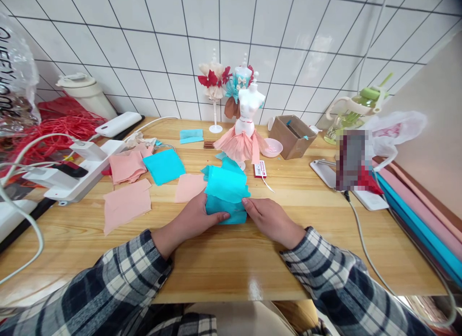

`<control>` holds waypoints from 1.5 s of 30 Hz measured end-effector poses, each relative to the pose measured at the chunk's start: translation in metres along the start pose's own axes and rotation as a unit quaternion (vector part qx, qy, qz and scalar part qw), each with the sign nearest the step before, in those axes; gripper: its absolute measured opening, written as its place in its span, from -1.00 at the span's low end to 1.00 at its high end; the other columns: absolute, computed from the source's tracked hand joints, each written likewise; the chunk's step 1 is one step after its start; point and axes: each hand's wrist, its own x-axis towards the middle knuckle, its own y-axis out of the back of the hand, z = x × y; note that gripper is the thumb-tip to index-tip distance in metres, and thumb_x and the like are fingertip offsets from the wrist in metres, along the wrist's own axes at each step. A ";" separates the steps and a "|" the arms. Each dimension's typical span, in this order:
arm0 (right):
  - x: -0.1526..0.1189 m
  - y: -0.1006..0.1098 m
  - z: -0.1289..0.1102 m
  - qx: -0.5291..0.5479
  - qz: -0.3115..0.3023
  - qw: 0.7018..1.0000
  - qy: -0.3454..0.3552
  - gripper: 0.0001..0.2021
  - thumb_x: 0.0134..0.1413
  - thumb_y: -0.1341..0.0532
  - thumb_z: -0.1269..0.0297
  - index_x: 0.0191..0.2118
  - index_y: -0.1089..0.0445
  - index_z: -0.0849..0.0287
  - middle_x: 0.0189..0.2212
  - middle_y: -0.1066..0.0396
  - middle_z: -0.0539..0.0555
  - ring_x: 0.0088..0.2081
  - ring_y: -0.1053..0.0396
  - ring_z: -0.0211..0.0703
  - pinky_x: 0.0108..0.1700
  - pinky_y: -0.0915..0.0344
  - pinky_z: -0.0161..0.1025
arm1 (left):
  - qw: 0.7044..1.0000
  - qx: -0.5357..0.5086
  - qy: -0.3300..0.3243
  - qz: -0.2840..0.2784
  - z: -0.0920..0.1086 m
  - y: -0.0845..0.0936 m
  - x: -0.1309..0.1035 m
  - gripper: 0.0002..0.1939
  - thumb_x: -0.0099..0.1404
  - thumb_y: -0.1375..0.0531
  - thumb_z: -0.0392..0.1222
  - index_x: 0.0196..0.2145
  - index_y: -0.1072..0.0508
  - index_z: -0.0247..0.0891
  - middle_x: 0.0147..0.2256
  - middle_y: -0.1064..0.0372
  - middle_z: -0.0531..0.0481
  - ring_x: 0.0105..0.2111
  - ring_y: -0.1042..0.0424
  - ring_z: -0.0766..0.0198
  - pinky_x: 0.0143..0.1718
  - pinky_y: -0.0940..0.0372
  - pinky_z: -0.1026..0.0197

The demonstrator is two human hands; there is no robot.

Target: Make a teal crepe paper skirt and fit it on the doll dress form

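Between both hands is a piece of turquoise crepe paper (227, 184), with a darker turquoise layer under its torn lower edge. My left hand (197, 215) grips the paper's left side, thumb across the front and the other fingers hidden behind. My right hand (269, 218) pinches the right edge between thumb and fingers. Just behind the paper stands a small white mannequin (251, 105) wearing a pleated peach paper skirt (240, 143). A peach paper piece (188, 187) lies beside my left hand, and a turquoise square (164, 166) is farther left.
Two dressed mannequins (215, 85) stand by the tiled wall. Right of them are a pink bowl (273, 147) and a cardboard box (293, 136). A power strip (84, 170) with cables and red shredded paper (65, 122) fill the left; paper rolls (422, 220) lie right.
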 end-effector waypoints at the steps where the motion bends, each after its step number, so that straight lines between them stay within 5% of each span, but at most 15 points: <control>1: 0.000 -0.001 0.000 0.005 0.001 1.000 0.003 -0.50 0.39 0.24 0.05 -0.43 -0.26 0.13 -0.47 -0.40 0.03 -0.44 -0.26 -0.20 -0.36 -0.04 -0.27 | 1.000 0.001 0.002 0.002 0.000 0.000 0.000 -0.48 -0.06 -0.39 0.10 -0.17 -0.47 -0.18 -0.20 -0.54 -0.07 -0.11 -0.47 -0.12 -0.05 -0.36 -0.05; 7: -0.001 -0.001 -0.001 0.006 0.005 1.000 0.000 -0.51 0.38 0.23 0.04 -0.42 -0.26 0.13 -0.46 -0.38 0.02 -0.43 -0.26 -0.20 -0.37 -0.02 -0.27 | 0.999 0.028 0.021 -0.004 0.005 -0.001 -0.003 -0.48 -0.02 -0.36 0.10 -0.14 -0.45 -0.19 -0.30 -0.52 -0.03 -0.14 -0.47 -0.07 -0.14 -0.40 -0.01; 25: -0.001 -0.001 0.003 0.014 -0.012 1.000 -0.008 -0.49 0.38 0.24 0.04 -0.43 -0.27 0.14 -0.45 -0.41 0.02 -0.42 -0.28 -0.21 -0.34 -0.07 -0.29 | 0.999 0.034 -0.008 -0.030 -0.004 -0.001 -0.001 -0.29 0.06 -0.30 0.17 0.08 -0.30 -0.23 0.05 -0.42 -0.18 0.00 -0.42 -0.08 0.05 -0.30 -0.10; 45: 0.000 0.006 0.006 0.025 -0.029 0.999 -0.035 -0.45 0.37 0.24 0.05 -0.48 -0.30 0.15 -0.49 -0.41 0.04 -0.44 -0.28 -0.22 -0.32 -0.08 -0.28 | 0.998 0.009 -0.057 -0.021 0.002 -0.002 -0.004 -0.23 0.10 -0.30 0.06 0.18 -0.17 -0.25 0.12 -0.34 -0.17 0.07 -0.37 -0.04 0.08 -0.29 -0.04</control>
